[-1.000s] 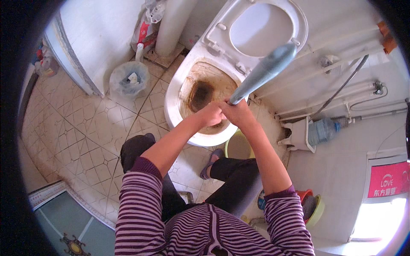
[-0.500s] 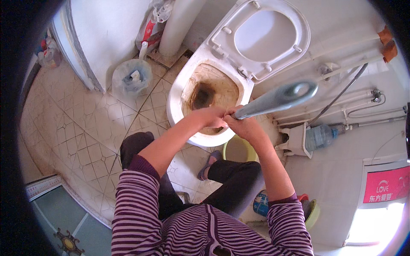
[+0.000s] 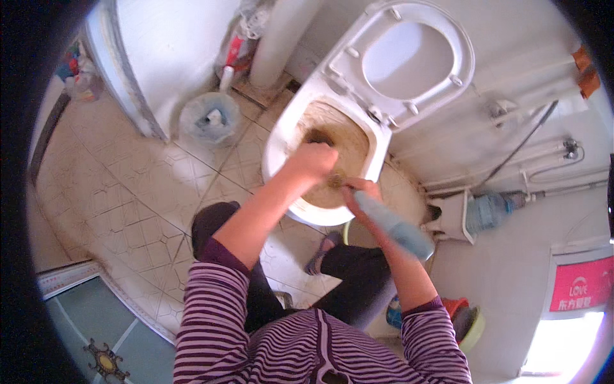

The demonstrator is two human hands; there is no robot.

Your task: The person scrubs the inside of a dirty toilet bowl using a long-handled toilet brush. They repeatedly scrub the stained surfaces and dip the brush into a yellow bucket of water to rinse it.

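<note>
A white toilet (image 3: 276, 146) stands in front of me with its lid and seat (image 3: 462, 45) raised; brown stains coat the inside of the bowl. My right hand (image 3: 363, 191) is closed round a toilet brush with a grey-blue handle (image 3: 400, 229), held over the bowl's near right rim. The handle's thick end points toward me and to the right, and its yellowish head dips into the bowl. Over the left part of the bowl, my left hand (image 3: 312, 161) is closed in a fist, apart from the handle. Whether anything is in that fist is hidden.
A lined waste bin (image 3: 208, 120) stands left of the toilet, beside a white pipe (image 3: 281, 48). To the right, a large clear bottle (image 3: 489, 212) lies by a white stool (image 3: 455, 216). Basins (image 3: 472, 329) are near my right elbow. A patterned mat-like panel (image 3: 105, 333) lies lower left.
My left hand has come off the brush handle and moved left over the bowl. The handle's thick end has swung down toward me. The view has shifted slightly.
</note>
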